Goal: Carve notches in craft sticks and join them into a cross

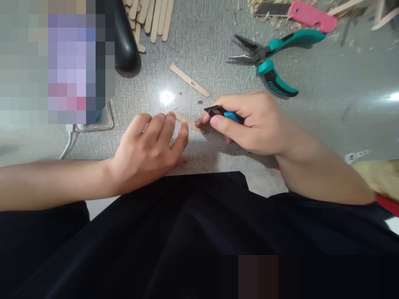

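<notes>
A plain wooden craft stick (195, 126) lies slanted on the table. My left hand (152, 139) is curled over its upper left end, fingertips holding it down. In my right hand (249, 122) is a utility knife (232, 117) with a blue slider, gripped between thumb and fingers. Its dark blade tip points left, just above the stick, and the rest of the handle is hidden in the palm. One right fingertip is close to the stick's lower right end. Farther back lies a second craft stick (181, 74) with a small cut mark near its middle.
Teal-handled needle-nose pliers (263, 54) lie open at the back right. Behind them is a pink folding knife or saw (311, 16) among wood shavings. Several craft sticks (152, 18) are piled beside a black rounded object (126, 37). A white cable (69, 143) runs at left.
</notes>
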`<action>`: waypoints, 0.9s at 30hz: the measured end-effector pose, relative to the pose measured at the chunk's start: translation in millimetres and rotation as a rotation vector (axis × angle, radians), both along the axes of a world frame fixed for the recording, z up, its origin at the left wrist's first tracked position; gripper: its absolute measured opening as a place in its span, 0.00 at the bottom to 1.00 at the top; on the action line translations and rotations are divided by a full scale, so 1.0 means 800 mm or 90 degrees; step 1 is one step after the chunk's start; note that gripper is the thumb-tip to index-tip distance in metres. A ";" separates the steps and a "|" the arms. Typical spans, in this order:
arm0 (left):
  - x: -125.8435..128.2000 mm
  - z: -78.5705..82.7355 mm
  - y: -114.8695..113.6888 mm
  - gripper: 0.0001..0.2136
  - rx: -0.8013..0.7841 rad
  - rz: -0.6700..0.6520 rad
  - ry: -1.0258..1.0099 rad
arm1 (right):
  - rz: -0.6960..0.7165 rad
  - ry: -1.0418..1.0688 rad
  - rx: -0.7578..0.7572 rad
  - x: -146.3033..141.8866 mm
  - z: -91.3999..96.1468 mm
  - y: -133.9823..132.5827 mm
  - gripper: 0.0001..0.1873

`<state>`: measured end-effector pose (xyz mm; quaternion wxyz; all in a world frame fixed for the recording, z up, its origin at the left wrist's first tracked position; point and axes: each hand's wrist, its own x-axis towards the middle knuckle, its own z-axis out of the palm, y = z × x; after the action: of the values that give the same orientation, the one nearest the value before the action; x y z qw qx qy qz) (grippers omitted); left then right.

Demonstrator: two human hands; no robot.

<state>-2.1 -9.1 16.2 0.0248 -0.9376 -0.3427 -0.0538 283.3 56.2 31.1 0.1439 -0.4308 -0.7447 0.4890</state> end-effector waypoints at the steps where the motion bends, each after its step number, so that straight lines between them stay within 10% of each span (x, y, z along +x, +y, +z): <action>1: 0.001 0.003 -0.001 0.26 0.011 -0.016 0.010 | -0.005 0.005 -0.011 0.000 0.001 0.000 0.13; 10: -0.004 -0.008 -0.011 0.57 -0.158 -0.029 -0.015 | -0.073 0.090 -0.129 -0.006 -0.011 0.004 0.14; 27: 0.004 -0.033 -0.009 0.49 -0.239 -0.015 -0.098 | 0.155 -0.446 -0.079 -0.049 0.038 0.020 0.23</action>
<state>0.8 -16.2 -10.0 -0.1769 -0.9230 -0.3363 -0.0608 244.2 72.3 61.5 -0.2048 -0.4883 -0.7635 0.3698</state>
